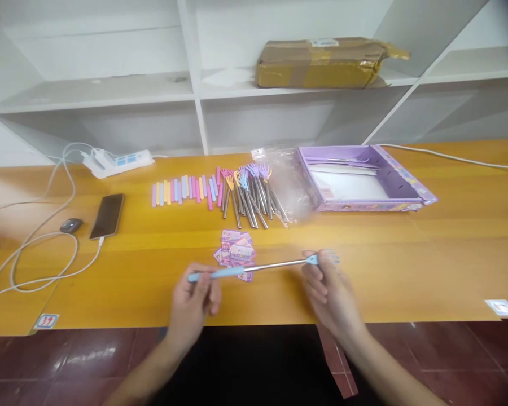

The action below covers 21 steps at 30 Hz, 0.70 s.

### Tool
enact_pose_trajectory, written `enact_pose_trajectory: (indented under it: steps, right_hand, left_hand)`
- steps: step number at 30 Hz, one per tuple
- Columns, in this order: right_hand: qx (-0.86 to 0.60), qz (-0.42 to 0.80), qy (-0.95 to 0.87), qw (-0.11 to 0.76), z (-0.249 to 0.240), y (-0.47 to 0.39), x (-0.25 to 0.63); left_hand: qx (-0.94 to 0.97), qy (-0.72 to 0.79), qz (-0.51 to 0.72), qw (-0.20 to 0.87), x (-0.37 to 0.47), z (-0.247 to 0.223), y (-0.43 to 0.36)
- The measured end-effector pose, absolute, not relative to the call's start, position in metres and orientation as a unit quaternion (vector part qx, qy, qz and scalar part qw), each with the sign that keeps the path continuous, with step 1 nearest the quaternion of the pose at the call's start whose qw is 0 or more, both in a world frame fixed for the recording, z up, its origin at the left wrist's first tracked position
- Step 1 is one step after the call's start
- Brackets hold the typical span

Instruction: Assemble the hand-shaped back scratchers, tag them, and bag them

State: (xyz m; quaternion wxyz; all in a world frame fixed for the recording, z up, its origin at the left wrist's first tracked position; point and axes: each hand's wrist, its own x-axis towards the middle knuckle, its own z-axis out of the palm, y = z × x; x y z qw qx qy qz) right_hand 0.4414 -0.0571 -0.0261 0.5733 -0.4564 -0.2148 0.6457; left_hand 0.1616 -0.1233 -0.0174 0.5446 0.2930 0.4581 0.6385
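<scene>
A back scratcher point(275, 265) with a blue handle and a metal rod stretches between my two hands above the table. My left hand point(195, 293) is closed on its blue handle, and my right hand point(325, 282) grips the blue claw end. Beneath the rod lies a loose pile of pink printed cards point(236, 248). Farther back are several metal rods with coloured claw heads point(249, 194), heaped together. To their left, colourful handle tubes point(184, 189) form an uneven row.
An open purple box point(364, 206) stands back right beside clear plastic wrap point(285, 180). At left are a phone point(106, 216), a mouse point(71, 225), cables and a power strip point(122, 162). A taped carton point(322, 65) rests on the shelf.
</scene>
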Motion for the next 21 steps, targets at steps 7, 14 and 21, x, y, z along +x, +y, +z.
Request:
enact_pose_trajectory:
  steps: [7,14,21]
  right_hand:
    - [-0.423,0.690,-0.245,0.533,-0.038,-0.101,0.388]
    - [-0.393,0.711,-0.272,0.516,-0.043,-0.099,0.386]
    - [-0.363,0.745,-0.307,0.468,-0.049,-0.112,0.377]
  left_hand:
    - [0.238,0.411,0.636,0.608,0.204,-0.039,-0.130]
    - [0.280,0.379,0.631,0.616,0.187,-0.039,-0.128]
    - [0.253,0.357,0.583,0.685,0.197,-0.047,-0.129]
